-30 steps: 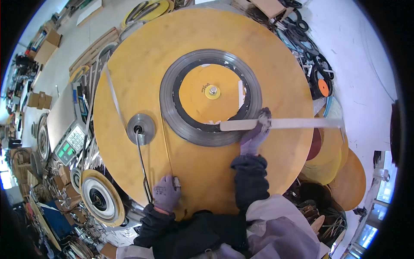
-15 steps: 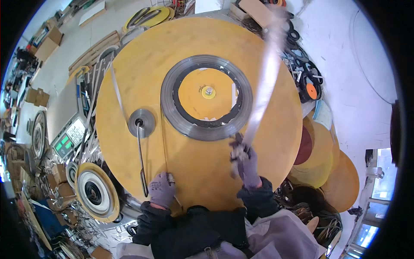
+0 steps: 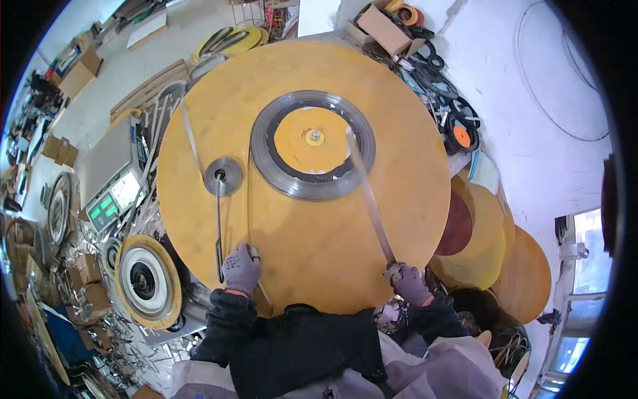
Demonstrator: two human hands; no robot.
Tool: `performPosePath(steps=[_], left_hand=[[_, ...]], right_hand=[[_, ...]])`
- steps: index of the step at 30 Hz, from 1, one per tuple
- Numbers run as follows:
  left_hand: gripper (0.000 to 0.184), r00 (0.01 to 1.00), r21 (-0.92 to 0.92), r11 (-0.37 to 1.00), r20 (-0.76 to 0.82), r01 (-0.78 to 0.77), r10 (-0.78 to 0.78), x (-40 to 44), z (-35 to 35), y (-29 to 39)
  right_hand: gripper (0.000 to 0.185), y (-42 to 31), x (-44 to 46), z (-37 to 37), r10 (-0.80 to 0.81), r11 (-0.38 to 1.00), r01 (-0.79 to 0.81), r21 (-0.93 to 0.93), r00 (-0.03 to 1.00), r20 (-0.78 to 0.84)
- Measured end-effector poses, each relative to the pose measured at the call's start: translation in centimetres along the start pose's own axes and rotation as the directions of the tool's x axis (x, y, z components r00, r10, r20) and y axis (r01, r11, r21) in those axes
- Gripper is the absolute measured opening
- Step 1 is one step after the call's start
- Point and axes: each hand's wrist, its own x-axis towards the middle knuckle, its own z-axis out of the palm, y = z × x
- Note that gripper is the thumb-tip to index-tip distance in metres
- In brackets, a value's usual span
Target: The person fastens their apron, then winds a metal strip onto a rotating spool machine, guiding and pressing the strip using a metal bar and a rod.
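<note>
A wide yellow disc (image 3: 319, 246) lies in front of me, carrying a large coil of thin metal strip (image 3: 319, 191) around a yellow hub (image 3: 299, 143). From the coil's left side a narrow strip (image 3: 250, 213) runs down to my gloved left hand (image 3: 240, 269), whose fingers are closed on it near the front edge. My gloved right hand (image 3: 408, 283), at the front right, grips the lower end of a flat metal strip (image 3: 374, 213). That strip slants up over the coil to the hub. Left of the coil sits a small coil (image 3: 231, 176) with a hooked metal rod (image 3: 218, 229) at its centre.
A scale (image 3: 113, 199) with a lit display stands to the left, above a spool (image 3: 143, 282). At right are stacked yellow and orange discs (image 3: 525, 272). A cardboard box (image 3: 384, 32) and black rings (image 3: 425, 73) lie at the back right.
My right hand has moved right and slightly down. Its strip, raised and blurred before, now slants left across the coil. My left hand stays near the same spot, still on its strip.
</note>
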Motion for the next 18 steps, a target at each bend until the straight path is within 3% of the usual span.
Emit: performPosePath(steps=[2,3,4,6,7,10,11,14,15,16,17,18], left_hand=[[0.023,1.0,0.001,1.0,-0.008,-0.01,0.01,-0.1,0.2,-0.3],[0.023,1.0,-0.001,1.0,-0.012,-0.014,0.014,0.1,0.1,-0.2],[0.023,1.0,0.0,1.0,-0.011,-0.017,0.017,0.0,0.2,-0.2],[0.022,1.0,0.016,1.0,0.017,0.007,-0.008,-0.1,0.3,-0.1],[0.022,1.0,0.015,1.0,0.019,0.008,-0.009,-0.4,0.3,-0.2],[0.022,0.999,-0.018,1.0,-0.037,-0.014,0.013,-0.3,0.2,-0.1],[0.021,0.999,-0.006,1.0,-0.049,-0.024,0.024,-0.5,0.3,-0.3],[0.021,0.998,-0.014,0.999,-0.051,-0.032,0.031,-0.3,0.1,0.0],[0.021,0.999,-0.018,1.0,-0.027,-0.022,0.022,-0.2,-0.2,-0.1],[0.021,0.999,-0.022,1.0,-0.045,-0.017,0.016,0.5,-0.2,0.2],[0.021,0.999,-0.012,1.0,-0.039,-0.02,0.019,0.3,0.0,0.2],[0.021,0.999,0.0,1.0,-0.025,-0.025,0.025,-0.2,0.2,0.2]], right_hand=[[0.019,-1.2,-1.8,-0.1,-0.204,0.979,0.203,0.033,0.978,0.033],[0.021,-3.6,-1.4,-2.1,-0.125,0.977,0.092,0.194,0.979,0.163],[0.021,-2.6,-1.5,-1.1,-0.122,0.976,0.09,0.196,0.979,0.161],[0.023,-0.8,-1.3,0.7,-0.159,0.954,0.209,-0.217,0.96,0.229],[0.024,-0.4,-0.7,0.6,0.014,0.999,-0.017,0.032,0.995,0.102],[0.024,-3.3,-0.7,-1.7,-0.108,0.992,0.096,0.086,0.982,0.156],[0.023,-4.1,-0.8,-1.4,-0.056,0.98,0.021,0.199,0.983,0.174],[0.023,-4.1,0.9,-1.5,0.09,0.989,-0.106,0.105,0.985,0.146],[0.021,-3.9,0.9,-1.7,-0.258,0.96,0.263,-0.093,0.964,0.059],[0.021,-3.7,2.0,-1.8,-0.274,0.955,0.278,-0.101,0.96,0.052],[0.021,-6.0,2.0,-2.5,-0.037,0.962,0.007,0.273,0.994,0.105],[0.021,-7.7,1.8,-2.4,0.173,0.763,-0.287,0.58,0.954,0.244]])
